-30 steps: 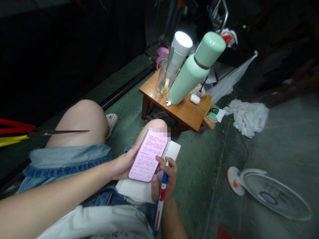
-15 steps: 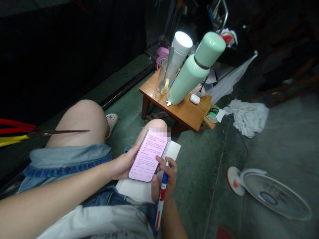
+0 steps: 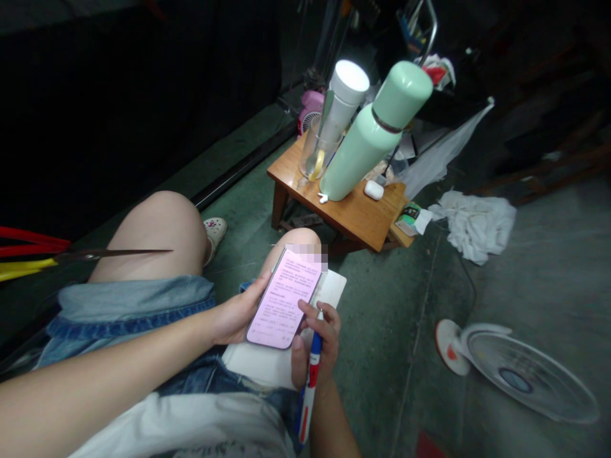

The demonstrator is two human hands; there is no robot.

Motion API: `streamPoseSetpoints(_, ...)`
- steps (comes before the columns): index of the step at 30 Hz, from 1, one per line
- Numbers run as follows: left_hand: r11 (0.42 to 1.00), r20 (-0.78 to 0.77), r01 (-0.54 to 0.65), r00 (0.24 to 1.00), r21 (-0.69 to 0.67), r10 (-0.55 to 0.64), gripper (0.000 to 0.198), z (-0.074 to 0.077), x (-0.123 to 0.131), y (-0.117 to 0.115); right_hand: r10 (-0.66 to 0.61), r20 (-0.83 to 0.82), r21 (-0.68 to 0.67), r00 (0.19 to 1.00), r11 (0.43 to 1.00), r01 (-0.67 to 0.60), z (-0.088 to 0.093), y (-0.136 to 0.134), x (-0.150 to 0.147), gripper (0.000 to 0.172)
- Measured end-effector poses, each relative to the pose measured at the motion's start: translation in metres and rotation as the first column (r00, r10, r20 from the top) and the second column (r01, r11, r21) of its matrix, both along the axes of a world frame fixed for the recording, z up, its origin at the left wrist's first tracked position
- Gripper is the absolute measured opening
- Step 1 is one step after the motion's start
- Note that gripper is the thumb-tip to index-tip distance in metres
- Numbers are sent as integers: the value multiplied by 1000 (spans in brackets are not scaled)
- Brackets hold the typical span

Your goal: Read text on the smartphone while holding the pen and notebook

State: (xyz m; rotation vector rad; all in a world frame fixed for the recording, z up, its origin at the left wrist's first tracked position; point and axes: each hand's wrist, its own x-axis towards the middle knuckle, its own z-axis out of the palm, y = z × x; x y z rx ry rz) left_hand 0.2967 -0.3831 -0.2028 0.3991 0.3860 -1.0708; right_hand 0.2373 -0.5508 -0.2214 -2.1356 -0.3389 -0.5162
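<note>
A: Smartphone (image 3: 284, 299) txt readable?
B: Nope, too small, & top end's pixelated.
A: Shears (image 3: 109, 253)?
B: Handles cut off at L edge.
A: Red thing (image 3: 429, 447) on floor?
B: Cut off at bottom, can't tell.
A: Behind counter (image 3: 344, 219)?
B: Too dark.

Phone (image 3: 284, 305) screen pale pink; pen (image 3: 310, 375) blue, white, red; vacuum flask (image 3: 366, 147) mint green; tabletop (image 3: 358, 219) honey brown.
</note>
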Motion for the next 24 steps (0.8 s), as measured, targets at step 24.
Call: streamPoseSetpoints(24,999,44,-1,999,-39,3,77,-8,-1,0,18,93,29,996,999,-20,1,-3,-3,28)
